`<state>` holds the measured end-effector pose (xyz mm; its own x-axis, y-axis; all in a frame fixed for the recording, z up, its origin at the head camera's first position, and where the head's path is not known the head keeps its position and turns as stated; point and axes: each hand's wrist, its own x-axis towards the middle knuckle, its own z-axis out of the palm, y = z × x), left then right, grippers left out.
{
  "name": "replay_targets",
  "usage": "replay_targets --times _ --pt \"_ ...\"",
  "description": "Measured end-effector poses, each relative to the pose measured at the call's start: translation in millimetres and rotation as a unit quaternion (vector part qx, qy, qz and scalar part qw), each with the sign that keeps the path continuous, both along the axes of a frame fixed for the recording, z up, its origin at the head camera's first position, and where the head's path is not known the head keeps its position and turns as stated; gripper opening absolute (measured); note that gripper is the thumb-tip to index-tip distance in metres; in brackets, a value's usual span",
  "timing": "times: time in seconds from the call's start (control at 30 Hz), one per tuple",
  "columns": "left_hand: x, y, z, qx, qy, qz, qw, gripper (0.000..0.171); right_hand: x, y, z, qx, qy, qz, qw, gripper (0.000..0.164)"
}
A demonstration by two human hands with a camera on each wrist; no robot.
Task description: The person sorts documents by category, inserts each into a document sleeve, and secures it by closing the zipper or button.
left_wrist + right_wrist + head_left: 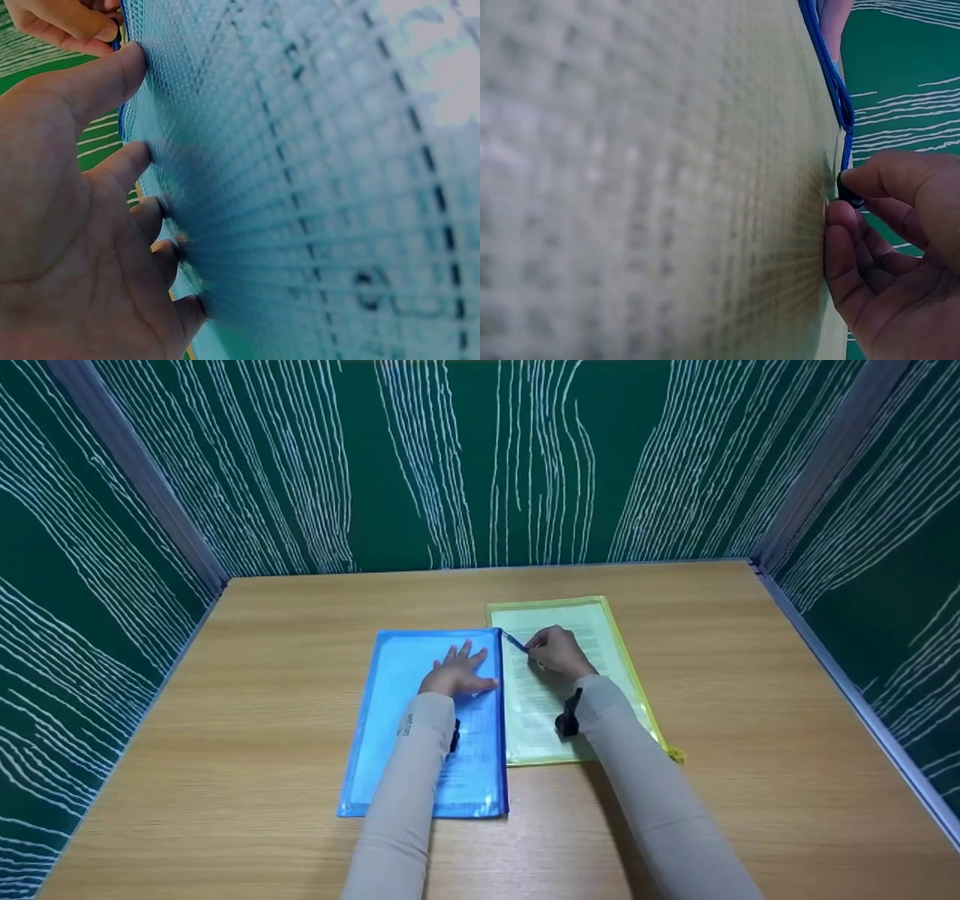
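Observation:
A blue mesh zip folder (405,720) with printed paper inside lies flat on the table. My left hand (454,673) rests on its upper part, fingers spread, and in the left wrist view the fingertips (191,309) touch the mesh. At the folder's top right corner, my right hand (559,651) pinches the zipper pull (847,193), a dark piece joined to a blue cord (847,150). This hand is over a yellow-green zip folder (536,735), which also has a printed sheet in it. The blue folder's right edge adjoins the yellow-green one; whether they overlap is unclear.
The wooden table (277,675) extends around both folders. Green panels (480,465) with white wavy lines stand along its back and both sides. A yellow tassel (676,754) sticks out from the yellow-green folder's lower right corner.

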<state>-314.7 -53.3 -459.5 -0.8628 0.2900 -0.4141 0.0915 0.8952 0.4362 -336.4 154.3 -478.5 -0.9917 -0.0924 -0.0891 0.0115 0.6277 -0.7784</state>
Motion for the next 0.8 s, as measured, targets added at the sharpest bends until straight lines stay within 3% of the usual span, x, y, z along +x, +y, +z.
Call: replay_targets --times 0.8 --pt "-0.6 -1.2 2.5 -0.010 -0.007 -0.012 0.9999 0.076 8.8 -2.8 2.6 0.012 0.011 0.017 1.000 0.017"
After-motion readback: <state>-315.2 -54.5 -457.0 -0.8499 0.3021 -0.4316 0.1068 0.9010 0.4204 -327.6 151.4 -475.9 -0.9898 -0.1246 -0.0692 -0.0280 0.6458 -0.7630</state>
